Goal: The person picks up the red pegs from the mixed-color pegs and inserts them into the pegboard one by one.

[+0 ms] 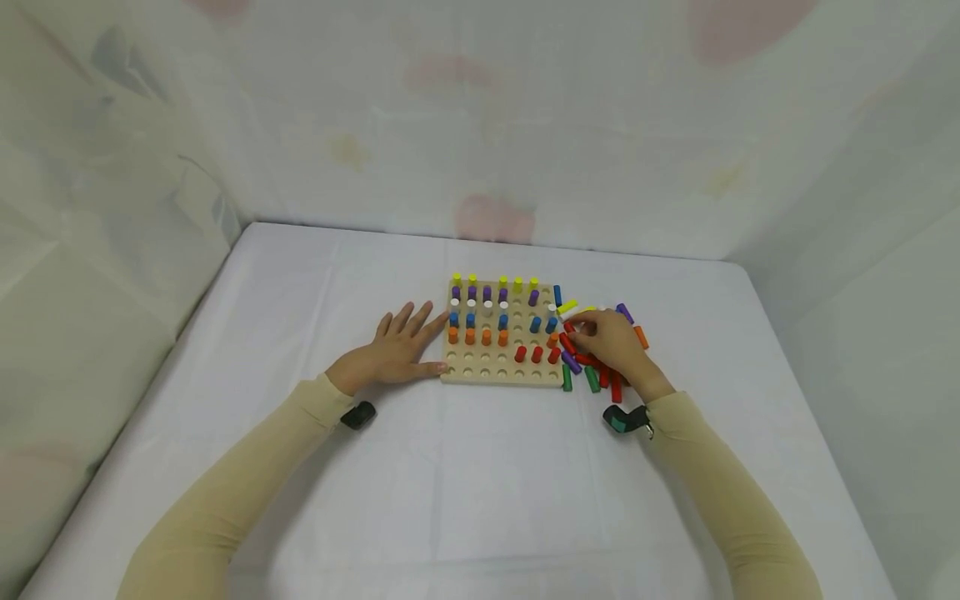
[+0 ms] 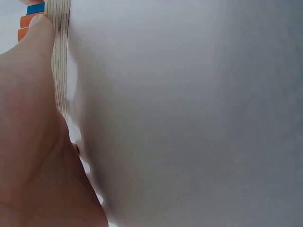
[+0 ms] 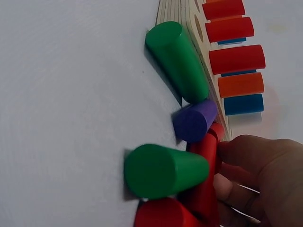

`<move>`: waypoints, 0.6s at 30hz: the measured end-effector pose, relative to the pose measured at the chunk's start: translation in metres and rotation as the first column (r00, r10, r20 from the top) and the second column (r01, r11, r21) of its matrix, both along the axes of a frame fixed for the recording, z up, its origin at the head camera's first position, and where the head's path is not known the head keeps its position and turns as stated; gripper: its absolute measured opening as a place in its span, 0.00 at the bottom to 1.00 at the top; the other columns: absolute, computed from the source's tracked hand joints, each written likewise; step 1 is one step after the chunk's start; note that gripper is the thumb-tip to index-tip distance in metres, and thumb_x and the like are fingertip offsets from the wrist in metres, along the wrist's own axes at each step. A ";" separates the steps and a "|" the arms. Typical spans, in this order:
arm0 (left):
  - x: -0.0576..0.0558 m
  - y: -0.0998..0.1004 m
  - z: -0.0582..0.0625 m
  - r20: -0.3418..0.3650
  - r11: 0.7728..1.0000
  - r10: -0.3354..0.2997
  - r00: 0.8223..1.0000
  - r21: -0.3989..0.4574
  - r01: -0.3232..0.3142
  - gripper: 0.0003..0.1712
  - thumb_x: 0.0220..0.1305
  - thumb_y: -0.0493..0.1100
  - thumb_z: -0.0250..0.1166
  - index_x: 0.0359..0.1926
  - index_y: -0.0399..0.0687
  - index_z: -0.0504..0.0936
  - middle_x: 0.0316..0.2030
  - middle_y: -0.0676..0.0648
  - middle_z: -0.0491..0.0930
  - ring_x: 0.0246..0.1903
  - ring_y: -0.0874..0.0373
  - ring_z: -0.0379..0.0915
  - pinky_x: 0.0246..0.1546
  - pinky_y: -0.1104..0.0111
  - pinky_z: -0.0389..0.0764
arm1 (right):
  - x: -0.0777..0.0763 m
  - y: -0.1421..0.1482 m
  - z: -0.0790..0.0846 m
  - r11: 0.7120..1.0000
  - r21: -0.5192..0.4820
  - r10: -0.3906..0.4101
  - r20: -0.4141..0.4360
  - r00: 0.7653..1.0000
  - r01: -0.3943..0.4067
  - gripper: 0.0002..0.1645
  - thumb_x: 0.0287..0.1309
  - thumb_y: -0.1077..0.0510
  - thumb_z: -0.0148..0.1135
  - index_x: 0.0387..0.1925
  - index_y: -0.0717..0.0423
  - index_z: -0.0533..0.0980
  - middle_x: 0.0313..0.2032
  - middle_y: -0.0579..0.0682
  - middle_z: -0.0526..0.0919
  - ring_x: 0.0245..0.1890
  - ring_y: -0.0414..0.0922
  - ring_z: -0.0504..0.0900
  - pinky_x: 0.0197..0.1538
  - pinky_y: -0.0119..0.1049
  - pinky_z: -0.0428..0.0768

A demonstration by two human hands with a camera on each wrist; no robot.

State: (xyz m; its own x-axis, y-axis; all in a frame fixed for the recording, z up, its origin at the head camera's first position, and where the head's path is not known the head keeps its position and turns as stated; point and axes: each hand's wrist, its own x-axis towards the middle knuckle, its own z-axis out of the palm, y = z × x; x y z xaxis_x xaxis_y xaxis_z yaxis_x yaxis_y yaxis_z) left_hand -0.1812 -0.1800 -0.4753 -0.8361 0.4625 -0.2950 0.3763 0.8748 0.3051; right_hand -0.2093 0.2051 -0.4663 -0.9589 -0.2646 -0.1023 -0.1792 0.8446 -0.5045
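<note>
A wooden pegboard (image 1: 483, 377) lies on the table, partly filled with rows of yellow, purple, white, blue, orange and red pegs. My left hand (image 1: 393, 350) lies spread beside the board's left edge, its thumb and fingertips right at that edge. In the left wrist view the thumb (image 2: 40, 35) overlaps the board's layered side, close to the orange pegs (image 2: 31, 21). At the board's right side my right hand (image 1: 611, 337) reaches into loose pegs and pinches a red peg (image 1: 568, 327) between thumb and fingers. The curled fingers are partly hidden in the right wrist view.
Loose pegs crowd the right side of the board: green (image 1: 592, 379), purple (image 1: 572, 362), red (image 1: 617, 386), orange (image 1: 641, 337), yellow and blue. A white cloth covers the table (image 1: 450, 500). Patterned curtains (image 1: 480, 125) enclose the back and sides.
</note>
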 end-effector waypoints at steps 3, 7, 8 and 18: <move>0.000 0.001 0.000 0.001 1.000 0.002 1.000 -0.014 -0.002 0.54 0.65 0.74 0.52 0.79 0.63 0.34 0.80 0.40 0.28 0.78 0.34 0.20 0.72 0.33 0.31 | 0.000 -0.001 -0.001 1.000 0.010 0.003 -0.022 1.000 -0.003 0.19 0.65 0.49 0.63 0.54 0.50 0.82 0.31 0.51 0.80 0.34 0.47 0.73 0.34 0.34 0.70; 0.000 0.001 0.000 0.007 1.000 0.003 1.000 -0.007 -0.003 0.54 0.65 0.74 0.52 0.80 0.62 0.34 0.80 0.40 0.28 0.78 0.34 0.20 0.72 0.33 0.31 | 0.001 0.000 -0.003 1.000 -0.012 -0.008 -0.042 0.999 0.008 0.19 0.64 0.49 0.64 0.53 0.50 0.82 0.30 0.50 0.80 0.33 0.47 0.72 0.34 0.35 0.70; 0.000 0.001 0.000 0.006 1.000 0.002 1.000 -0.006 -0.002 0.54 0.65 0.74 0.52 0.80 0.62 0.34 0.80 0.40 0.28 0.78 0.34 0.20 0.72 0.33 0.31 | 0.001 0.001 -0.003 1.000 -0.021 -0.012 -0.045 0.999 0.011 0.19 0.63 0.49 0.64 0.53 0.50 0.82 0.30 0.50 0.80 0.33 0.47 0.72 0.34 0.35 0.70; -0.001 0.000 -0.001 0.016 1.000 0.005 1.000 -0.010 -0.005 0.55 0.64 0.75 0.51 0.79 0.64 0.33 0.80 0.40 0.27 0.78 0.34 0.19 0.73 0.33 0.31 | 0.003 0.000 0.005 0.999 -0.046 -0.012 -0.091 0.996 0.008 0.22 0.62 0.49 0.66 0.53 0.56 0.81 0.30 0.51 0.81 0.34 0.48 0.72 0.34 0.35 0.68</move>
